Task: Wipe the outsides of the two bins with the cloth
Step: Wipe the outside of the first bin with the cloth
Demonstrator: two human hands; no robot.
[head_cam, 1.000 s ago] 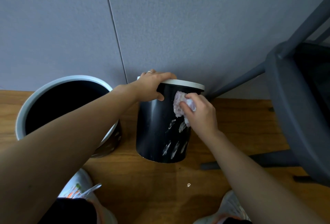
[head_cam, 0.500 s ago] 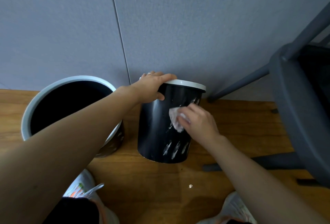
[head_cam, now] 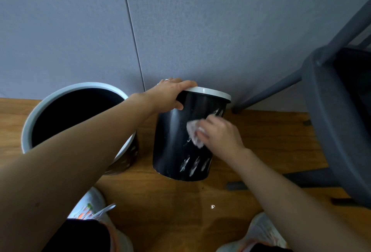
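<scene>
Right hand [head_cam: 219, 135] clenches the cloth [head_cam: 193, 133] on the small bin [head_cam: 176, 145] beside the big bin [head_cam: 36, 119]; left hand [head_cam: 170, 95] grips its rim — brace there, wipe downward in overlapping strokes.

No legible text or labels anywhere.

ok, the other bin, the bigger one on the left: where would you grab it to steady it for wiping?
Probably the pale rim, from above, on its near-left arc. The larger bin stands upright and open, so fingers can hook over the lip as the left hand does on the smaller bin. The wall sits close behind it, and the left forearm crosses its right side.
</scene>
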